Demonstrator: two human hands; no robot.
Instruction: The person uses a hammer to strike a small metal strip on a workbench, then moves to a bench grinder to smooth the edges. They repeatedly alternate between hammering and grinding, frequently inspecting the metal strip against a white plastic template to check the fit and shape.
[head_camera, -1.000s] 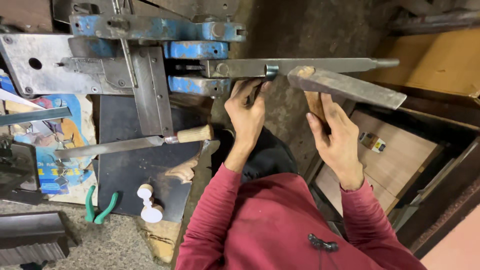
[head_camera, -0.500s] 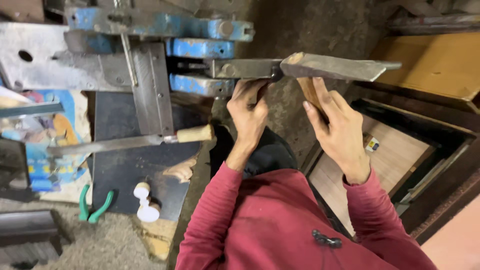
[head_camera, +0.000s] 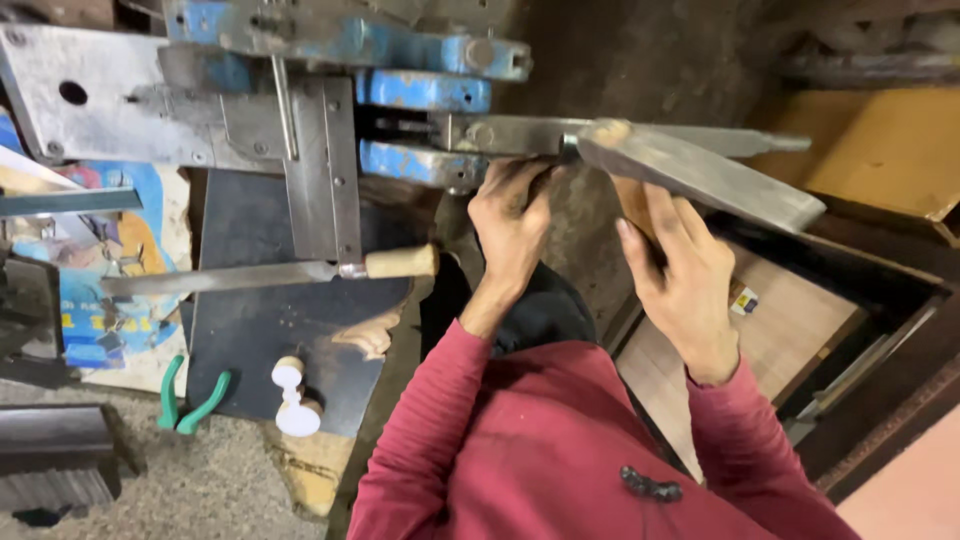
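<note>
The right hand (head_camera: 680, 275) wraps its grip around the wooden handle of a flat metal file (head_camera: 700, 175), whose blade slants across a long steel bar (head_camera: 620, 135) clamped in the blue vise (head_camera: 420, 120). The left hand (head_camera: 510, 225) curls closed under the bar just beside the vise jaws, fingers pressed to the metal. Another file with a pale handle (head_camera: 270, 272) lies on the dark surface (head_camera: 250, 340), near green-handled pliers (head_camera: 190, 395).
</note>
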